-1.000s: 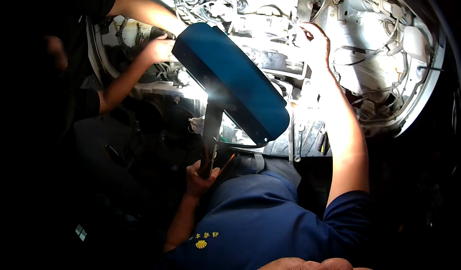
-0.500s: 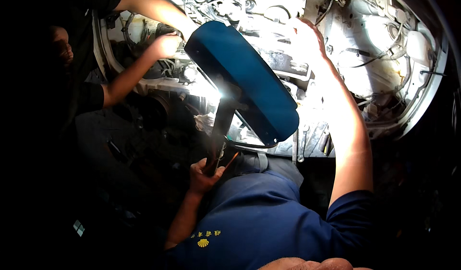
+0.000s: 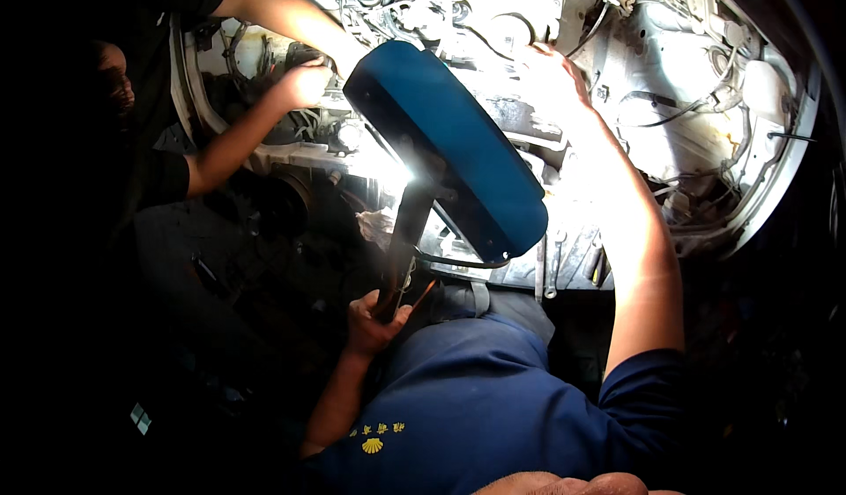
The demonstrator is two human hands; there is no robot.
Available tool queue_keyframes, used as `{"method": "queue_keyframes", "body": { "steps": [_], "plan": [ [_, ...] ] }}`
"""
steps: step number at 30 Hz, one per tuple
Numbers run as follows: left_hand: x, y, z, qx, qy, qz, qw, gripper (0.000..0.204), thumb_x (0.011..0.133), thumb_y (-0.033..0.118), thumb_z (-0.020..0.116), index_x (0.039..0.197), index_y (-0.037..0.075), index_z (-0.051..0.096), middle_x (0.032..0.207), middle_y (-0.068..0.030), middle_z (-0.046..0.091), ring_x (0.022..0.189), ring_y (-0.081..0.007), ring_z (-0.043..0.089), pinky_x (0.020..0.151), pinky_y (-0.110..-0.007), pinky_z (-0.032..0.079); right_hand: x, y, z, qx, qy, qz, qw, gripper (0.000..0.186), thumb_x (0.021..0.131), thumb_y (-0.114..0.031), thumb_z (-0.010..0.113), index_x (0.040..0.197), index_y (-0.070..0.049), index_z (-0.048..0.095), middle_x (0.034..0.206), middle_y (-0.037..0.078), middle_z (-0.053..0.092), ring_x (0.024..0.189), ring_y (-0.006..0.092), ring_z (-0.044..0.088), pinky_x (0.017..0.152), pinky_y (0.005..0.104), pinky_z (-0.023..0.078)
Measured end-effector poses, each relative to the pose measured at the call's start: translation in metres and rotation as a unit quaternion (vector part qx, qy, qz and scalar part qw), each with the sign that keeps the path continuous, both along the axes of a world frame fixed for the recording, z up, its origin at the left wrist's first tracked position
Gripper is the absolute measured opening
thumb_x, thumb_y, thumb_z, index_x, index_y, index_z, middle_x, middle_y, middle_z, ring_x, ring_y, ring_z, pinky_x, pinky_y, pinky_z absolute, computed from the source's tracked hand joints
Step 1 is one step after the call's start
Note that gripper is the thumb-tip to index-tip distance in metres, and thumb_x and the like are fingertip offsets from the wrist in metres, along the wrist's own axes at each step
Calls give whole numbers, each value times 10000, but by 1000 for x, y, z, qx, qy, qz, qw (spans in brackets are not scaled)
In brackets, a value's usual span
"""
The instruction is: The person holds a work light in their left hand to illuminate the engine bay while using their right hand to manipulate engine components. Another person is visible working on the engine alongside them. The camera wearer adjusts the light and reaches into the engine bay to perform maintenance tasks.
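Note:
My left hand (image 3: 377,317) grips the dark handle (image 3: 398,266) of a work lamp with a long blue housing (image 3: 449,143), whose glare shows along its left edge. A thin orange rod sticks up beside that hand. My right hand (image 3: 560,77) is up among the lit engine parts (image 3: 493,33), fingers curled beside a round part and a cable; what they hold is washed out.
At upper left a co-worker's two hands (image 3: 304,85) reach into the engine bay, partly behind the lamp. Wrenches (image 3: 553,266) and black-handled tools (image 3: 596,266) lie along the near edge. A white reservoir (image 3: 767,90) is at the right.
The lamp and my left hand have shifted slightly right. My right hand has moved a little left, its fingers repositioned among the parts. The co-worker's hands also appear slightly farther right.

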State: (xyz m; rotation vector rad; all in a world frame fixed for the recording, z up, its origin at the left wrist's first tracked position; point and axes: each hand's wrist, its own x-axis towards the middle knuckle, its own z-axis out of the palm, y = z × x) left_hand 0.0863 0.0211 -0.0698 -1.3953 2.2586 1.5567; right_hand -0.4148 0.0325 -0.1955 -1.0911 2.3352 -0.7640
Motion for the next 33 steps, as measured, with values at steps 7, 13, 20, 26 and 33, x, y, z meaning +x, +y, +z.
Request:
{"method": "queue_keyframes", "body": {
  "steps": [7, 13, 20, 26, 33],
  "plan": [
    [-2, 0, -2, 26, -16, 10, 999, 319, 774, 223, 913, 784, 48, 647, 689, -93, 685, 592, -178, 660, 568, -339, 504, 8, 9, -20, 0, 115, -15, 993, 194, 993, -196, 595, 1151, -102, 656, 1107, 99, 670, 994, 289, 707, 864, 406, 594],
    [14, 6, -10, -47, -50, -14, 998, 319, 782, 268, 905, 817, 50, 674, 753, -106, 718, 656, -206, 698, 622, -353, 533, 32, 7, -20, -34, 182, 5, 983, 232, 983, -184, 605, 1187, -100, 677, 1162, 92, 685, 1063, 264, 702, 897, 375, 593],
    [-14, -5, 5, 7, 20, 5, 1000, 266, 825, 186, 869, 796, 61, 636, 592, 3, 559, 563, -75, 511, 529, -306, 429, 27, 5, -21, -3, 192, -9, 981, 248, 967, -154, 616, 1191, -75, 688, 1181, 101, 684, 1086, 272, 691, 948, 363, 583],
    [1, 0, 4, 31, -3, 48, 998, 276, 817, 196, 878, 789, 62, 639, 628, -13, 596, 592, -102, 563, 549, -309, 457, -11, -9, -24, -64, 285, 62, 954, 301, 943, -183, 662, 1218, -61, 681, 1199, 125, 679, 1125, 257, 659, 990, 376, 542],
    [11, -1, -7, 29, 3, 51, 998, 322, 831, 180, 875, 736, 74, 586, 611, 29, 567, 599, -50, 534, 545, -289, 445, -33, -17, 49, 9, -3, 64, 998, 191, 1042, -187, 632, 1154, -44, 690, 929, 77, 696, 821, 152, 648, 764, 335, 544]
  ]
}}
